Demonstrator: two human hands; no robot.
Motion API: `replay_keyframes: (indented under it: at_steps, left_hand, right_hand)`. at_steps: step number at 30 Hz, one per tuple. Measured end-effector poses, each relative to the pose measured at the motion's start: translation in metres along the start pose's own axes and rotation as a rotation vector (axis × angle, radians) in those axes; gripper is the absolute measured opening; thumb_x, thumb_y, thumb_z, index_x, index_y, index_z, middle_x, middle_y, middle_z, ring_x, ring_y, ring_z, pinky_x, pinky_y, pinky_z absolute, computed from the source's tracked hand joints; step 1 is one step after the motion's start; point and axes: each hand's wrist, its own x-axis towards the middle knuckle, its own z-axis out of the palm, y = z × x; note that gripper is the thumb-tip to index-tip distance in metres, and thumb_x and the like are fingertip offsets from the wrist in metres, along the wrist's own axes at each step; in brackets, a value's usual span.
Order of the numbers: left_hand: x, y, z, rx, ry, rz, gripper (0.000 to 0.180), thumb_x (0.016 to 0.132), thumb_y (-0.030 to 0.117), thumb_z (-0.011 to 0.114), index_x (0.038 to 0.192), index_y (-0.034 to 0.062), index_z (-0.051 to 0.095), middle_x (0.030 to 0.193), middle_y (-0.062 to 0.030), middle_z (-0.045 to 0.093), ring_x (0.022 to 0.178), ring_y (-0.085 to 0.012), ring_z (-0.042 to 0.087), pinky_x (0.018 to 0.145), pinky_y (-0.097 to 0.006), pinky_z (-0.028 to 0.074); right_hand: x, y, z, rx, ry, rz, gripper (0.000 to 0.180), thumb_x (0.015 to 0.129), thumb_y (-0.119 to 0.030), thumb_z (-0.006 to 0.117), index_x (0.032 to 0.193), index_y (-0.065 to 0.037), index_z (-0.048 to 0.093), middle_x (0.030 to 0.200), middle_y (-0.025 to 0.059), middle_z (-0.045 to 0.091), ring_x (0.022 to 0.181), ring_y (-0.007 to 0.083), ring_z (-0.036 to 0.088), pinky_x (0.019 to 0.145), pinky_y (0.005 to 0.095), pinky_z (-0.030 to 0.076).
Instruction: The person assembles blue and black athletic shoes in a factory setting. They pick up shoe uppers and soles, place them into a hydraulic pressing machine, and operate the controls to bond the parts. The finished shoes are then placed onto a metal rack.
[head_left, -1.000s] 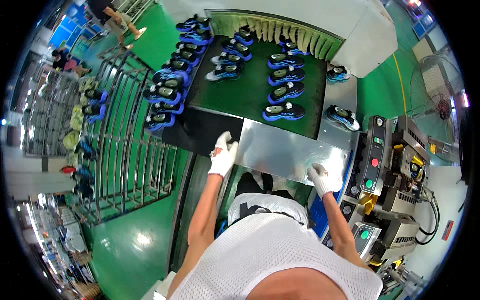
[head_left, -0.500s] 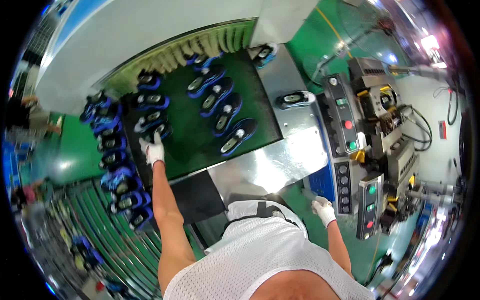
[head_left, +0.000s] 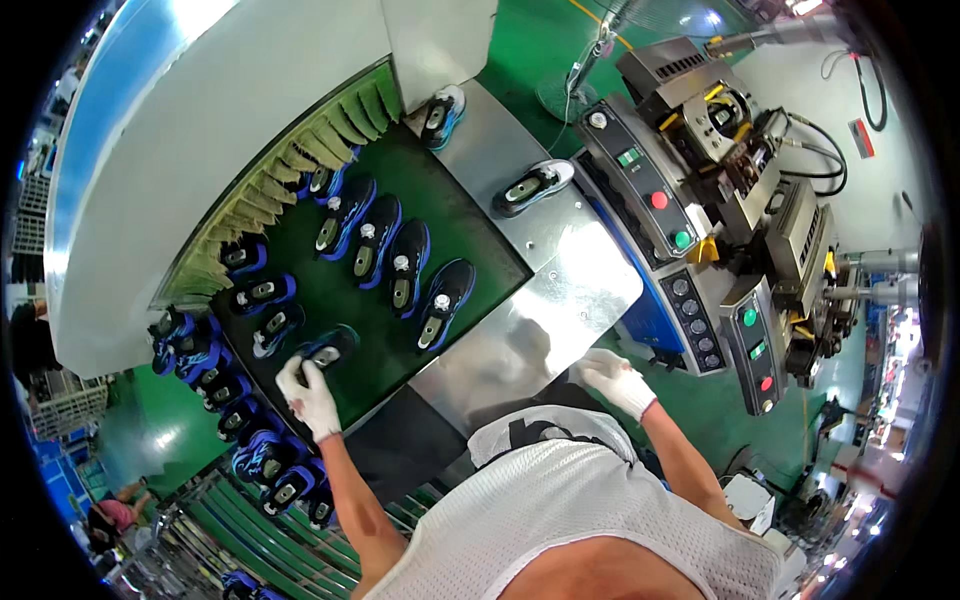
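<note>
My gloved left hand (head_left: 310,400) is at the near end of a dark shoe (head_left: 332,346) on the green belt (head_left: 370,345), its fingers curled against the shoe. To the far left of that shoe, a short row holds another dark shoe (head_left: 278,330) and a blue-edged shoe (head_left: 262,293). Further right stand several black and blue shoes, the closest being one with a pale insert (head_left: 446,304). My gloved right hand (head_left: 618,384) is empty, its fingers extended beside the metal table's near edge.
On the metal side plate (head_left: 482,150) lie two shoes, one a white-and-black shoe (head_left: 534,187). A bristly curtain (head_left: 290,165) hangs at the machine opening. Shoes line a roller rack (head_left: 240,500) at left. A button panel (head_left: 640,180) and machine stand right.
The view has turned. The shoe at my left hand now sits farther from its row, nearer to me. My right hand has come up toward the metal table edge.
</note>
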Motion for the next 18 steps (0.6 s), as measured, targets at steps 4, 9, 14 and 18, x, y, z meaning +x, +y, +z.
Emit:
replay_keyframes:
  at_steps: [4,9,14,18]
  left_hand:
    - [-0.048,0.152,0.007,-0.164,-0.206,0.37,0.026,0.084,0.005,0.077,0.108,0.0001,0.068,0.113,-0.0148,0.066,0.098,-0.0277,0.067,0.085,-0.039,0.055]
    - [-0.103,0.303,0.082,-0.225,-0.629,0.912,0.026,0.079,0.008,0.079,0.102,0.0055,0.069,0.1,-0.0128,0.068,0.097,-0.0319,0.068,0.084,-0.039,0.056]
    - [-0.149,0.431,0.159,-0.293,-0.76,1.218,0.017,0.081,0.013,0.076,0.095,0.0072,0.069,0.091,-0.011,0.068,0.085,-0.031,0.069,0.074,-0.04,0.056]
    - [-0.176,0.543,0.206,-0.442,-0.828,1.482,0.035,0.081,0.018,0.081,0.112,0.005,0.072,0.107,-0.0137,0.073,0.101,-0.0312,0.07,0.087,-0.04,0.057]
  right_hand:
    - [0.019,-0.066,0.032,-0.326,-0.249,-0.378,0.071,0.09,-0.035,0.069,0.147,-0.001,0.044,0.134,0.0242,0.062,0.124,0.0314,0.063,0.105,0.0366,0.049]
    - [0.048,-0.081,0.02,-0.523,0.172,-0.754,0.072,0.086,-0.031,0.071,0.146,-0.001,0.044,0.143,0.0258,0.052,0.134,0.0394,0.051,0.112,0.0444,0.041]
    - [0.049,-0.052,-0.104,-0.12,0.387,-0.818,0.077,0.077,-0.012,0.078,0.143,0.003,0.043,0.137,0.0263,0.053,0.127,0.0428,0.054,0.109,0.0433,0.044]
    - [0.004,-0.062,-0.223,0.2,0.244,-0.565,0.086,0.076,-0.016,0.081,0.149,0.001,0.04,0.135,0.0216,0.056,0.128,0.0325,0.056,0.11,0.0385,0.043]
